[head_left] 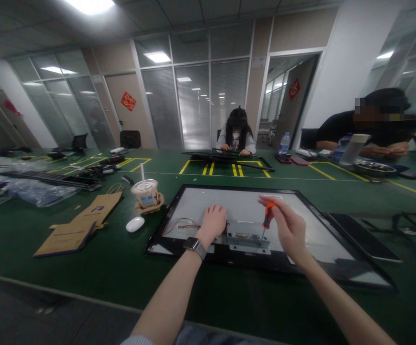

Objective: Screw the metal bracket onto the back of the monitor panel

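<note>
A red and black screwdriver (pixel 268 215) is held in my right hand (pixel 290 225), its shaft pointing down at a metal bracket (pixel 249 249) with connector ports. The tip meets or nearly meets the bracket's right part; I cannot tell which. My left hand (pixel 213 222) lies flat with fingers stretched out, on the panel just left of the bracket, and wears a watch on the wrist. Both hands are over a large flat display panel (pixel 201 199), grey-white with a black frame, lying on the table. Thin wires (pixel 182 224) run across it left of my left hand.
Left of the panel stand a drink cup (pixel 146 192) in a cardboard holder, a white mouse (pixel 135 224) and a paper bag (pixel 82 225). A dark flat slab (pixel 362 237) lies to the right. Across the green table (pixel 114 273) sit two people, one behind a dark frame (pixel 229 159).
</note>
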Demonstrator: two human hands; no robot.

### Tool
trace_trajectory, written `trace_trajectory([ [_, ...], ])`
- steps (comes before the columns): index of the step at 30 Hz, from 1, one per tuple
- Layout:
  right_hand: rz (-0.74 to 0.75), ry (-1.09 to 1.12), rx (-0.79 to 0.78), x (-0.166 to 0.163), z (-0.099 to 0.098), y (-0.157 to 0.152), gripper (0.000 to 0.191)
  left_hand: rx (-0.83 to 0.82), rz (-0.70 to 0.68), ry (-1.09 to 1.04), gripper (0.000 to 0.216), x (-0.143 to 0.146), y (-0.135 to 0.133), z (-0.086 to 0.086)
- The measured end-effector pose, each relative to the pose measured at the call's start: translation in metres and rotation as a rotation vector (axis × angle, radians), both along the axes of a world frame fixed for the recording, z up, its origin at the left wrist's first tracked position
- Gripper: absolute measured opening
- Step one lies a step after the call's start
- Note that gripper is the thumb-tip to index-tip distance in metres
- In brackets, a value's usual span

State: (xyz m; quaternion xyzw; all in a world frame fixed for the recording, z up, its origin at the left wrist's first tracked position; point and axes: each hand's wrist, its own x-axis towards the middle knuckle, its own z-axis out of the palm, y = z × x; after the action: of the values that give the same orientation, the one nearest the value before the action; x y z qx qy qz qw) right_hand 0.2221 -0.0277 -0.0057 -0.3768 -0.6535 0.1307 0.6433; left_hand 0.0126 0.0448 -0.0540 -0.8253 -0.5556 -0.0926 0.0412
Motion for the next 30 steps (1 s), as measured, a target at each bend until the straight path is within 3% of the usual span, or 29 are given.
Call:
trace_trajectory([
  [6, -0.123, -0.025, 0.127, -0.0010, -0.0018, 0.0064, 0.011, -0.010, 0.004, 0.010, 0.038, 0.0006, -0.0027, 0.0039],
  [13, -0.092, -0.034, 0.204, 0.0002, 0.0022, 0.0054, 0.001, -0.007, 0.008, 0.017, 0.037, 0.0015, -0.0039, 0.0060],
  [18, -0.130, -0.012, 0.163, -0.0009, 0.0062, 0.0014, 0.007, -0.013, 0.004, 0.014, 0.037, 0.0015, -0.0068, 0.0096],
  [23, 0.002, 0.106, 0.028, -0.0041, 0.0062, -0.0012, 0.021, -0.026, 0.010, 0.015, 0.039, 0.0009, -0.0059, 0.0091],
  [30, -0.071, 0.116, 0.074, -0.0016, 0.0074, 0.0027, 0.018, -0.035, 0.006, 0.015, 0.041, 0.0006, -0.0049, 0.0088],
])
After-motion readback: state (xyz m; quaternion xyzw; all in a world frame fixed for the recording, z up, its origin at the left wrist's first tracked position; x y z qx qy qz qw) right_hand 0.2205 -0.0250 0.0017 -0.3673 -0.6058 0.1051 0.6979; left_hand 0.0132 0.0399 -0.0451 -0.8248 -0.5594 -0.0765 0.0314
